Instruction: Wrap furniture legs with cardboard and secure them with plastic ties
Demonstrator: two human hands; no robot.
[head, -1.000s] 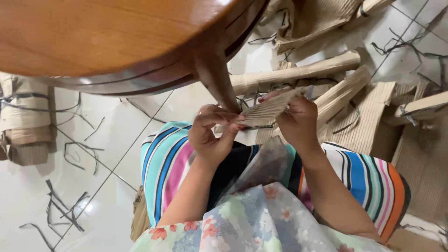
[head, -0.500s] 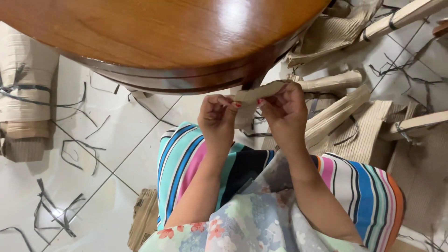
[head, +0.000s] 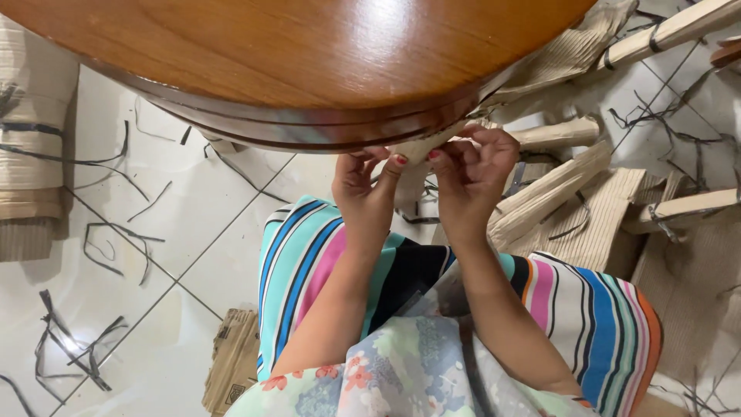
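Both the left hand (head: 364, 185) and right hand (head: 472, 174) pinch a folded tan paper piece (head: 417, 147) right at the round wooden table's edge (head: 309, 127), where the overhang could snag or crease it.

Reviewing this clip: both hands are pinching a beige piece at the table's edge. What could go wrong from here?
1. The left hand and right hand hold the beige piece right under the round wooden table, whose rim hides part of it, so the fingers may be working half blind.
2. Knuckles could knock the table's edge.
3. Black strap scraps lie across the tiled floor, a possible slip or snag hazard.
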